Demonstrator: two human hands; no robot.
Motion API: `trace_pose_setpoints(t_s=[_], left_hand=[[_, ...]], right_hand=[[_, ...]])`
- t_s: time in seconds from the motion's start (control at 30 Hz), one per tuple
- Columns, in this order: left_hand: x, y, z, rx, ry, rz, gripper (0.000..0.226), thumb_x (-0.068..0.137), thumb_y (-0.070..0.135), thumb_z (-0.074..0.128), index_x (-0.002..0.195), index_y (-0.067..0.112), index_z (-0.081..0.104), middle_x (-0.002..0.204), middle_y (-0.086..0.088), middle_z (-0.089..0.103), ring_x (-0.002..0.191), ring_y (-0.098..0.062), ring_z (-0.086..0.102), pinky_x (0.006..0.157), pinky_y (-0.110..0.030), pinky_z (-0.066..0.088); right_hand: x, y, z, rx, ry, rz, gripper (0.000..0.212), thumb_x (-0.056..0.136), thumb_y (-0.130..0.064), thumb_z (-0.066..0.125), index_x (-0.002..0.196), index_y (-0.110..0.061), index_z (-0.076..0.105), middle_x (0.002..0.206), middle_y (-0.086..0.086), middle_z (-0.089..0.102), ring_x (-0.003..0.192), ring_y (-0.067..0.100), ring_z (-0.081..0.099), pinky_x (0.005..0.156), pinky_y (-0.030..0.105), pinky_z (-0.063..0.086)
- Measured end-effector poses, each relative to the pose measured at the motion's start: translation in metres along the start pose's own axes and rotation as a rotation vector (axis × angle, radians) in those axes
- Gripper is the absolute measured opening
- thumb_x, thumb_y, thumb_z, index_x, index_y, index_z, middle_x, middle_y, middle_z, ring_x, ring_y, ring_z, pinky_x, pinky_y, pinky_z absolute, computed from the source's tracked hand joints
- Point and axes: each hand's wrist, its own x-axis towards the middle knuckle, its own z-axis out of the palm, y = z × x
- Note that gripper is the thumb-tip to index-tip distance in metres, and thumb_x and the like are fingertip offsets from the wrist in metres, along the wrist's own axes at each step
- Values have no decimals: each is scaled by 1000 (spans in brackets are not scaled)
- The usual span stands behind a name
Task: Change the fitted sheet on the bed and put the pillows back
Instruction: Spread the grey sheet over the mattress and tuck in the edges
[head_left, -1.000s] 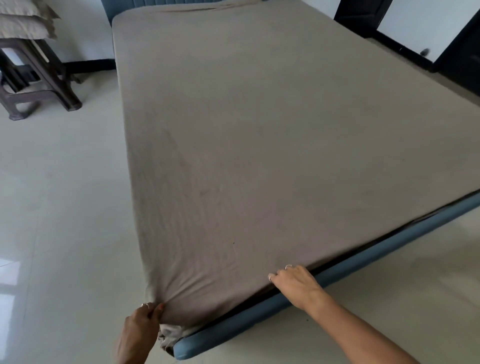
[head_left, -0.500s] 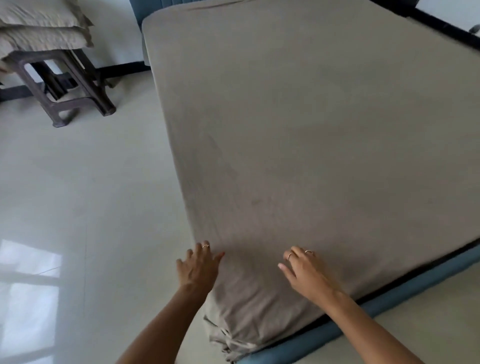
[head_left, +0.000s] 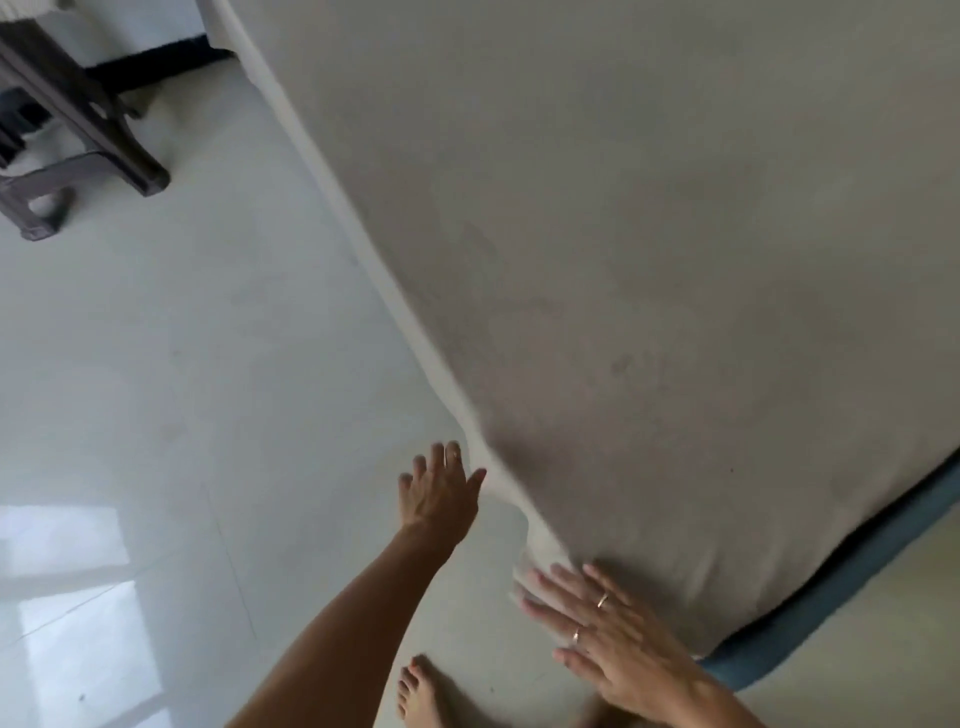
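My left hand (head_left: 439, 488) was spread, fingers straight, just beside the long edge of the sheet (head_left: 649, 260), thumb tip at the fabric; whether it touched I could not tell. My right hand (head_left: 602, 639) lay flat with fingers apart against the sheet's bunched corner. The sheet covered the bed, its blue frame (head_left: 857, 577) showing below the end. My bare foot (head_left: 418, 693) stood on the pale floor (head_left: 182, 364). A dark stool (head_left: 78, 135) stood well apart.

A home bedroom: a sheeted bed (head_left: 649, 260) on pale floor tiles (head_left: 156, 364).
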Motion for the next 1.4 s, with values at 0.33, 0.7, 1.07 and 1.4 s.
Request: trace_pose_setpoints(t_s=[0.33, 0.7, 1.07, 1.4], left_hand=[[97, 96, -30, 375, 112, 732, 70, 98, 57, 27, 153, 28, -5, 160, 4, -13, 148, -20, -9, 117, -46, -6], [121, 68, 24, 449, 66, 1034, 67, 97, 61, 18, 153, 25, 23, 160, -11, 16, 146, -35, 15, 111, -54, 13], [126, 66, 25, 417, 92, 1123, 66, 95, 62, 17, 148, 27, 35, 157, -14, 25, 143, -37, 23, 110, -57, 18], [129, 56, 40, 372, 299, 1272, 62, 98, 51, 10, 145, 24, 41, 154, -8, 33, 140, -42, 30, 107, -61, 24]], right_hand=[[77, 114, -22, 93, 196, 835, 68, 97, -60, 13, 149, -21, 32, 157, 0, 25, 143, 20, 28, 115, 49, 16], [43, 21, 26, 56, 542, 1752, 49, 95, -41, 35, 142, -29, 44, 149, 2, 41, 132, 25, 46, 106, 54, 29], [45, 9, 36, 216, 814, 1914, 59, 94, -49, 33, 146, -23, 38, 155, 2, 31, 142, 21, 28, 113, 46, 26], [49, -11, 61, 510, 1608, 1983, 44, 101, -18, 42, 145, -18, 39, 129, -7, 56, 111, 7, 55, 100, 28, 40]])
